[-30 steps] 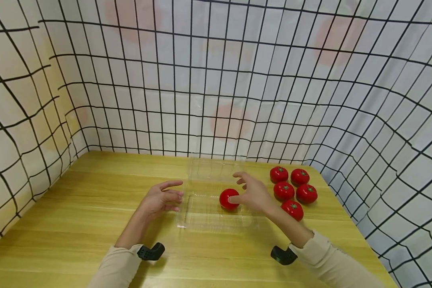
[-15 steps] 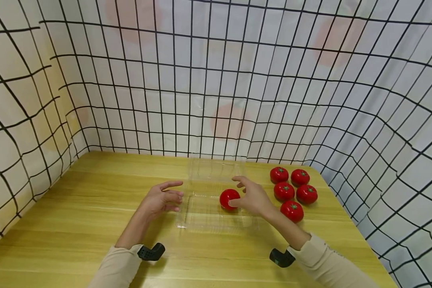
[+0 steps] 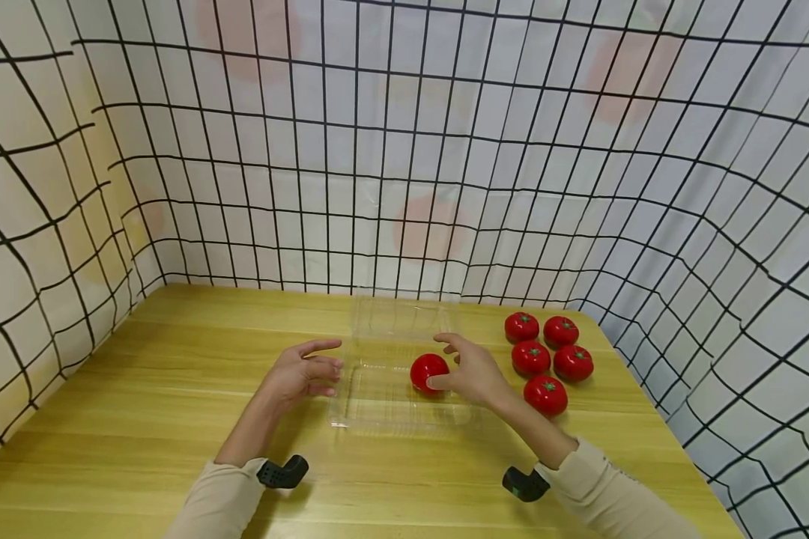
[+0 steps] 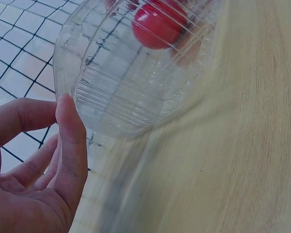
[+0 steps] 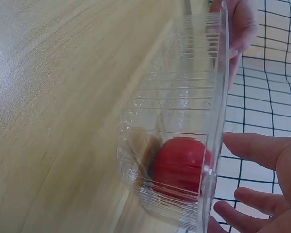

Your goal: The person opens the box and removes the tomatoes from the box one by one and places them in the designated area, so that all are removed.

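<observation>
A clear plastic clamshell box (image 3: 377, 385) lies with its lid (image 3: 394, 318) folded back. One red tomato (image 3: 425, 367) sits inside its right part. At the box's left edge, my left hand (image 3: 298, 374) pinches the rim between thumb and finger, as the left wrist view shows on the box wall (image 4: 111, 97). My right hand (image 3: 477, 373) hovers over the right rim with fingers spread, its thumb overlapping the tomato in the head view. From the right wrist, the same tomato (image 5: 179, 167) shows behind the clear wall, apart from the right hand's fingers (image 5: 252, 148).
Several red tomatoes with green tops, among them the nearest tomato (image 3: 546, 395), stand grouped on the wooden table (image 3: 350, 486) to the right of the box. White cloth with a black grid (image 3: 404, 172) walls in the back and both sides.
My right hand has drawn back slightly toward me, its fingers a little lower over the box. The left hand, the box and the tomatoes look the same.
</observation>
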A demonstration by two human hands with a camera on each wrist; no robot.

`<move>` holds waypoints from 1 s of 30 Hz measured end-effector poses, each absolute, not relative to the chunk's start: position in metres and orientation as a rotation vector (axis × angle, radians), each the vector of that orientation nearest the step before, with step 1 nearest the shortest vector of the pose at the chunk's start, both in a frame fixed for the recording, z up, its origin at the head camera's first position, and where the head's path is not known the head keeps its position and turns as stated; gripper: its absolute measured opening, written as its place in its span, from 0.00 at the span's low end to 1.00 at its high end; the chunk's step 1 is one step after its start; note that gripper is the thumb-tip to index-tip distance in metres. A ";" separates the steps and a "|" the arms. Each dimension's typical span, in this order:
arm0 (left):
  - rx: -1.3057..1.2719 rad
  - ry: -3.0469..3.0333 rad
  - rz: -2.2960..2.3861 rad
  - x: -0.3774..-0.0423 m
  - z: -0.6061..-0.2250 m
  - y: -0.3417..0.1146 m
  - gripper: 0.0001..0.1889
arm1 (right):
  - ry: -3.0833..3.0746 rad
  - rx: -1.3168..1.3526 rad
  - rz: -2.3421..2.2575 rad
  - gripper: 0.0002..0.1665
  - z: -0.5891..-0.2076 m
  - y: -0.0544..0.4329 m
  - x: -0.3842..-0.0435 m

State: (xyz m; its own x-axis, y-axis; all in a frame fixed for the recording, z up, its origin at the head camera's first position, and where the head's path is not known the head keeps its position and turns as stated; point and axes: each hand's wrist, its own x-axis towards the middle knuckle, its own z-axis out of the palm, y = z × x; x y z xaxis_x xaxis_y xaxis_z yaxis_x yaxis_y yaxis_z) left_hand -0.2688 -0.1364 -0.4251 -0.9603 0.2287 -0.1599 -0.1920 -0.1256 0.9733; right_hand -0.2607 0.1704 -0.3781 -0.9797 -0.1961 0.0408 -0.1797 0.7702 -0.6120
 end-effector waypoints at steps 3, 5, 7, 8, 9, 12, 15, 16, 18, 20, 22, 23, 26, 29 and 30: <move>0.038 1.864 2.167 -0.269 -0.425 -0.136 0.33 | 2.940 -0.323 -1.020 0.43 -0.381 0.170 -0.261; 0.038 1.863 2.170 -0.269 -0.425 -0.136 0.33 | 2.940 -0.330 -1.027 0.43 -0.383 0.169 -0.262; 0.049 1.865 2.168 -0.269 -0.425 -0.137 0.34 | 2.943 -0.335 -1.033 0.43 -0.385 0.169 -0.263; 0.055 1.867 2.168 -0.269 -0.425 -0.138 0.34 | 2.945 -0.338 -1.034 0.43 -0.386 0.169 -0.263; 0.055 1.868 2.169 -0.269 -0.425 -0.138 0.34 | 2.949 -0.342 -1.033 0.42 -0.388 0.168 -0.264; 0.063 1.873 2.165 -0.268 -0.425 -0.138 0.34 | 2.967 -0.363 -1.016 0.41 -0.392 0.168 -0.266; 0.050 1.875 2.165 -0.268 -0.425 -0.137 0.34 | 2.978 -0.379 -1.007 0.40 -0.396 0.168 -0.268; 0.050 1.876 2.166 -0.268 -0.425 -0.137 0.34 | 2.979 -0.380 -1.007 0.40 -0.398 0.168 -0.269; 0.044 1.880 2.165 -0.268 -0.425 -0.137 0.34 | 2.975 -0.380 -1.018 0.40 -0.400 0.168 -0.269; 0.045 1.882 2.162 -0.268 -0.425 -0.137 0.34 | 2.973 -0.376 -1.027 0.40 -0.402 0.167 -0.269; 0.040 1.878 2.168 -0.268 -0.424 -0.137 0.34 | 2.978 -0.376 -1.031 0.40 -0.404 0.166 -0.270; 0.040 1.877 2.168 -0.268 -0.424 -0.137 0.34 | 2.984 -0.378 -1.029 0.40 -0.405 0.166 -0.270; 0.043 1.873 2.172 -0.267 -0.423 -0.137 0.34 | 3.004 -0.375 -1.016 0.40 -0.407 0.165 -0.270; 0.053 1.873 2.173 -0.267 -0.423 -0.137 0.34 | 3.018 -0.378 -0.998 0.40 -0.409 0.164 -0.269; 0.056 1.872 2.174 -0.267 -0.423 -0.137 0.33 | 3.026 -0.386 -0.990 0.40 -0.409 0.164 -0.269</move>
State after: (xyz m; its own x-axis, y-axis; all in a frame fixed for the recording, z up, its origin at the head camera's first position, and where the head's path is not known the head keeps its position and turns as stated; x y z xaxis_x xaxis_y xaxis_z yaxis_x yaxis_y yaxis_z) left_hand -0.2666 -0.1375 -0.4230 -0.9626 0.2285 -0.1458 -0.1782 -0.1279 0.9757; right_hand -0.2693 0.1635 -0.4094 -0.9690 -0.2064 0.1359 -0.2468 0.7808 -0.5740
